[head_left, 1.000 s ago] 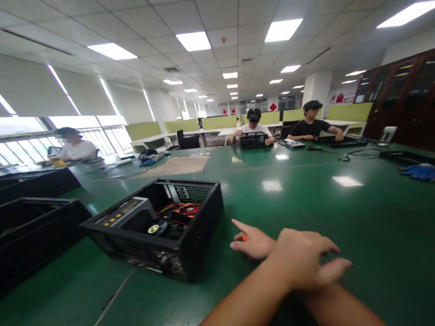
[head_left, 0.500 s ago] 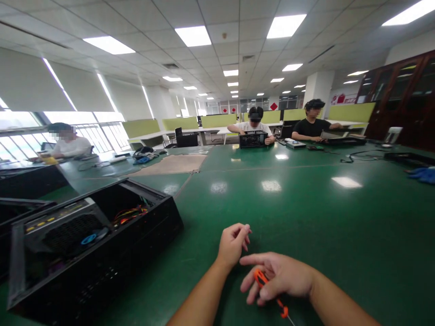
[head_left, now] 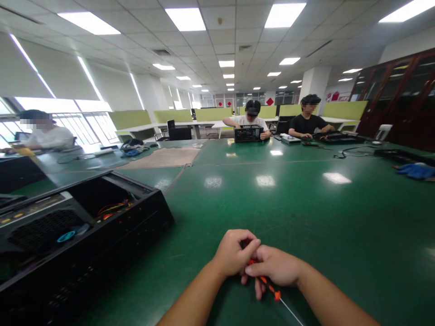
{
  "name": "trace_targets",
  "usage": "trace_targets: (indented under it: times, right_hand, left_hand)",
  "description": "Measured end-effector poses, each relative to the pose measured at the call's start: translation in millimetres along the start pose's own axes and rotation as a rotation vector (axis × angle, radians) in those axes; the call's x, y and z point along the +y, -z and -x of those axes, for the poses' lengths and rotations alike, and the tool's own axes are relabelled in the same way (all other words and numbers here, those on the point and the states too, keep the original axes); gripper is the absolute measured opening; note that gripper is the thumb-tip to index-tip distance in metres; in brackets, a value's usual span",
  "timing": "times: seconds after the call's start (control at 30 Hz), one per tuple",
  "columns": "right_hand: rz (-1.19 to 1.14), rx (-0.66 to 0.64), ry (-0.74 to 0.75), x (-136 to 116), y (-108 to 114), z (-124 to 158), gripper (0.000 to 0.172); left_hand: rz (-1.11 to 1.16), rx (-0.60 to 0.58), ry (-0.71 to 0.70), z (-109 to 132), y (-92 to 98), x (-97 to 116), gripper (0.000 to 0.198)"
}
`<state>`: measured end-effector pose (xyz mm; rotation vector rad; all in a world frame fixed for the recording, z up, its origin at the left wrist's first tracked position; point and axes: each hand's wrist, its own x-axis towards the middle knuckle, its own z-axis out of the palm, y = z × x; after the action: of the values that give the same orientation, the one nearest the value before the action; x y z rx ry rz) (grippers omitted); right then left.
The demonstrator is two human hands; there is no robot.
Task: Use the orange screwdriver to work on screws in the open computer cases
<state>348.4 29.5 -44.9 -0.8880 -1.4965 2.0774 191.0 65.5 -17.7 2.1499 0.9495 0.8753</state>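
Note:
My left hand [head_left: 235, 254] and my right hand [head_left: 280, 266] meet above the green tabletop. Between them is a screwdriver [head_left: 268, 285] with an orange and black handle, its thin metal shaft slanting down to the lower right. The thumb and fingers of my right hand are closed on the handle. Curled fingers of my left hand close around the handle's upper end, which they partly hide. The shaft's tip lies out of frame. To the left lies an opened black computer case [head_left: 136, 226] with coloured wires and a power supply showing inside.
Across the green table [head_left: 217, 203] a person works at another black case [head_left: 247, 134]. Someone in black sits to the right, another person at far left. Blue gloves [head_left: 416, 171] lie at the right edge. A brown sheet [head_left: 161, 157] covers part of the table.
My hands have come together; the left has closed on the upper end of the screwdriver. My right hand's outstretched fingers have curled in. The view has shifted right and down.

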Motion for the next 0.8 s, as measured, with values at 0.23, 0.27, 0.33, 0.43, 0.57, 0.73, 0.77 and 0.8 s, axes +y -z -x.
trace_targets:
  times: [0.23,0.27,0.33,0.43,0.57,0.73,0.77,0.8]
  right_hand:
    - [-0.021,0.053,-0.015,-4,0,3,0.042]
    - [-0.031,0.069,-0.014,-5,0,4,0.043]
    - [-0.05,0.111,-0.002,-9,1,6,0.045]
    - [-0.085,0.168,0.034,-12,1,8,0.039]
    - [-0.183,0.195,0.098,-12,4,8,0.029]
    - [-0.366,0.227,0.235,-13,11,10,0.046]
    - [-0.395,0.22,0.254,-13,12,11,0.051]
    - [-0.418,0.209,0.268,-14,12,12,0.056]
  left_hand:
    - [-0.034,0.009,-0.031,0,1.1,-3,0.023]
    - [-0.033,0.018,-0.043,-1,1.8,-2,0.023]
    - [-0.023,0.045,-0.068,-2,3.3,-1,0.02]
    - [0.008,0.088,-0.108,-2,5.3,1,0.019]
    - [0.064,0.161,-0.192,0,6.2,3,0.022]
    - [0.079,0.169,-0.147,-1,5.1,-6,0.028]
    - [0.085,0.167,-0.115,-2,5.2,-8,0.03]
    - [0.092,0.171,-0.087,-3,5.4,-11,0.031]
